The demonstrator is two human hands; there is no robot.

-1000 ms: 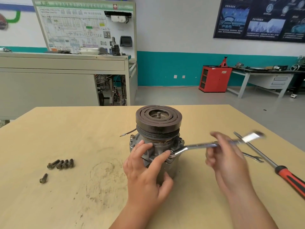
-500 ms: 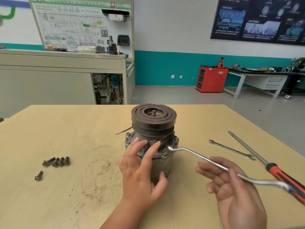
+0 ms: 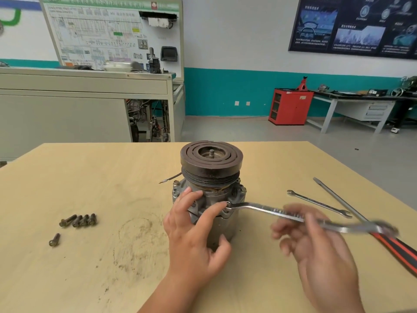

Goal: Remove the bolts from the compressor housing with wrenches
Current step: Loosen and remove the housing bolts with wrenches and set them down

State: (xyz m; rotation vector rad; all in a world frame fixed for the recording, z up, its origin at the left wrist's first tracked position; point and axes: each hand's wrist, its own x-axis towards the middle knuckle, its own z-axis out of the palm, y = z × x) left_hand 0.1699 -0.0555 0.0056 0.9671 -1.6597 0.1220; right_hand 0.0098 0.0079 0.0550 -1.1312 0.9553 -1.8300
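The compressor [image 3: 211, 162] stands upright mid-table, its dark grooved pulley on top and its grey housing [image 3: 222, 229] below. My left hand [image 3: 194, 240] grips the housing from the near side, fingers on the flange and thumb on the right wall. A silver ring wrench [image 3: 259, 208] sits with its ring end on a bolt at the flange's front right. Its handle runs right into my blurred right hand [image 3: 320, 251], which holds it. Several removed bolts [image 3: 77, 220] lie in a row at the left, with a single bolt [image 3: 54, 240] in front of them.
A spare open-end wrench [image 3: 318, 203] and a long screwdriver [image 3: 338, 199] with a red-black handle lie on the wooden table [image 3: 90, 177] to the right. A thin wire [image 3: 171, 178] sticks out left of the compressor. Benches and a red cabinet stand far behind.
The wrench handle swung toward me with my right hand, then back away partway, its ring end staying at the flange bolt. My left hand kept its hold on the housing.
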